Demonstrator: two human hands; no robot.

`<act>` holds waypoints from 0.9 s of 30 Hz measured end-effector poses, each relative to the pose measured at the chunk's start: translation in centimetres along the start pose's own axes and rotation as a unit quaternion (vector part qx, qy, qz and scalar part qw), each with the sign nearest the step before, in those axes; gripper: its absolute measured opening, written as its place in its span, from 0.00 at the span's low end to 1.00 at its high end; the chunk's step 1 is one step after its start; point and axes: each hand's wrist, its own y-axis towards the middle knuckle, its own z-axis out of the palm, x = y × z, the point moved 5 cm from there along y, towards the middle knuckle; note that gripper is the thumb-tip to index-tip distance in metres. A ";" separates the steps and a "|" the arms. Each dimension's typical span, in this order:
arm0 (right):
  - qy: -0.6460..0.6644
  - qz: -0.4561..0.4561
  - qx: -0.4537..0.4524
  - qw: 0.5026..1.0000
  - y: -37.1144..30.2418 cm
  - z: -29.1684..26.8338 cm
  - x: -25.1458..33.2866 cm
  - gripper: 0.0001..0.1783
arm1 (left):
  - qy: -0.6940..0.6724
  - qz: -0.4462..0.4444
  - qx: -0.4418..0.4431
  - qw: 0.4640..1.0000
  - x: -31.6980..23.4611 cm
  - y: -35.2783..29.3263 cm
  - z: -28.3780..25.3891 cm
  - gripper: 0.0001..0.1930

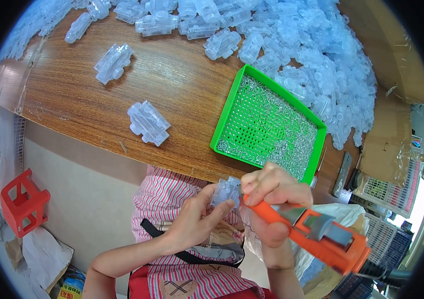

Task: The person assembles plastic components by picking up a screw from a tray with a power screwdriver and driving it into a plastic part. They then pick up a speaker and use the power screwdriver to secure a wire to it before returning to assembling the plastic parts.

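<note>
Between thumb and fingers, my left hand [196, 219] grips a clear plastic part [227, 192] just off the table's front edge. My right hand [274, 197] is wrapped round an orange electric screwdriver [316, 231], whose cord runs off to the lower right. The tool's front end points at the clear part; its tip is hidden by my fingers. Right behind my right hand lies a green perforated tray [228, 117] with many small silver screws [299, 149] in it. A similar clear part [148, 123] rests on the table to the left of the tray.
A large heap of clear plastic parts [311, 55] covers the back right of the brown table [182, 84]. Another single part [114, 63] lies farther left. Hand tools [342, 174] lie right of the tray, beside cardboard [386, 149]. A red stool [24, 203] stands on the floor at left.
</note>
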 end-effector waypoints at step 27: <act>0.011 -0.015 -0.133 0.991 5.3 -3.1 -3.7 0.33 | -0.177 -0.125 0.042 0.975 0.0 -0.8 -0.8 0.17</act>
